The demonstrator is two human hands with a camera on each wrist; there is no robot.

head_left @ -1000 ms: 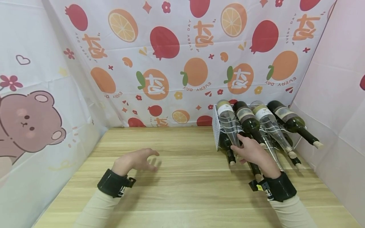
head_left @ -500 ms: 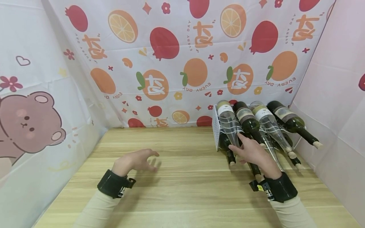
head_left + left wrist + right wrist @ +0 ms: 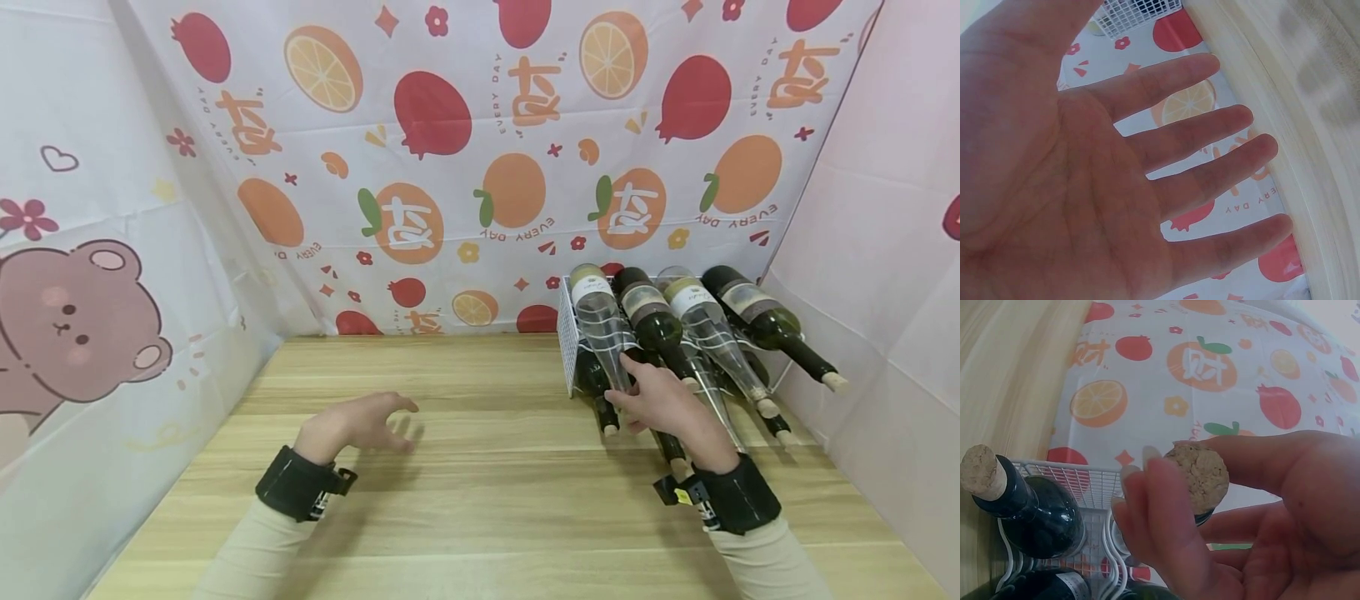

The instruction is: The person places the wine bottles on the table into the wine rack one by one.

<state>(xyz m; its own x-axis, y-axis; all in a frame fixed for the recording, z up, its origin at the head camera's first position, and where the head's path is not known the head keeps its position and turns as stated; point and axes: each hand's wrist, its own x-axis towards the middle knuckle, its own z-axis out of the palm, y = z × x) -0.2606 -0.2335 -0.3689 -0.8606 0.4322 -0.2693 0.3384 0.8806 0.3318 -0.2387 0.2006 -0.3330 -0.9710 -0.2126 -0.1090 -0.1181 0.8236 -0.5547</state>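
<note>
My right hand grips the neck of a clear glass wine bottle, the leftmost in the upper row of a white wire rack. In the right wrist view its cork shows between thumb and fingers; most of the neck is hidden. The bottle slopes down toward me, its base at the rear of the rack. Below it lies a dark green bottle, its cork facing forward. Over the table at left, my left hand is held with fingers spread and nothing in it.
More corked bottles, such as a dark one, another clear one and a green one, lie in the rack with necks jutting forward. A fruit-print cloth hangs behind the wooden table. Pale cloth walls stand at both sides.
My right hand's fingers shift very slightly at the clear bottle's neck. The bottles and my left hand stay where they were.
</note>
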